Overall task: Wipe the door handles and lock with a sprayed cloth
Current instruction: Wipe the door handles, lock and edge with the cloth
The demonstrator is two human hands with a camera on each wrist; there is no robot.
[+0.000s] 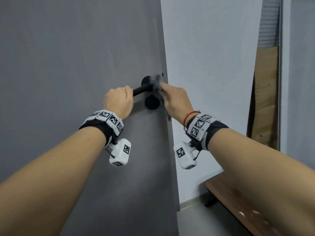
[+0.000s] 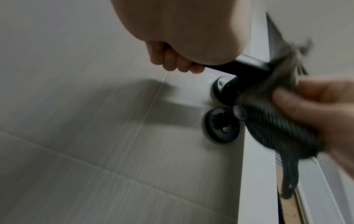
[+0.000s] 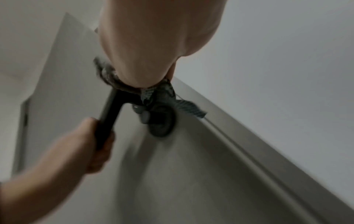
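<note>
A black lever door handle (image 1: 142, 90) (image 2: 247, 66) (image 3: 110, 112) sticks out of a grey door (image 1: 76, 65). My left hand (image 1: 119, 101) (image 2: 172, 60) (image 3: 95, 145) grips the free end of the lever, fingers curled round it. My right hand (image 1: 175, 99) (image 2: 316, 106) holds a dark grey ribbed cloth (image 1: 156, 82) (image 2: 275, 124) (image 3: 109, 75) and presses it against the handle's neck near the round rosette (image 2: 222, 89). Below sits the round black lock (image 1: 152, 102) (image 2: 222, 125) (image 3: 161, 121) with a small thumb-turn knob (image 2: 239, 113); a loose end of cloth hangs beside it.
The door edge (image 1: 168, 133) stands just right of the handle, with a pale wall (image 1: 213, 65) beyond. A brown wooden tabletop (image 1: 238, 201) lies low on the right. A cardboard sheet (image 1: 265, 92) leans against a frame at far right.
</note>
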